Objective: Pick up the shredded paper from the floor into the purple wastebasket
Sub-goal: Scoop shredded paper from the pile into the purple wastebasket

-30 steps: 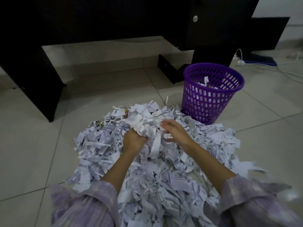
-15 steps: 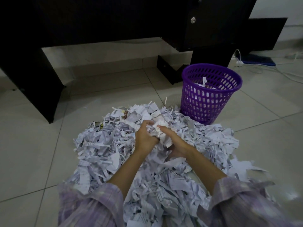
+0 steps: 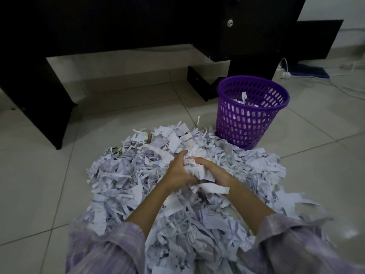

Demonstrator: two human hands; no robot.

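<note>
Shredded paper (image 3: 122, 175): white strips, seemingly printed, wad gripped by 2 hands.

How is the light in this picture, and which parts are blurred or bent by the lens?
Head view: dim, flat light with no glare; the dark desk is nearly black and shows little detail. The sleeves at the bottom edge are smeared, while the left hand, right hand and the shredded paper stay fairly sharp. The wide lens bends floor tile lines near the edges; the purple wastebasket leans slightly.
</note>
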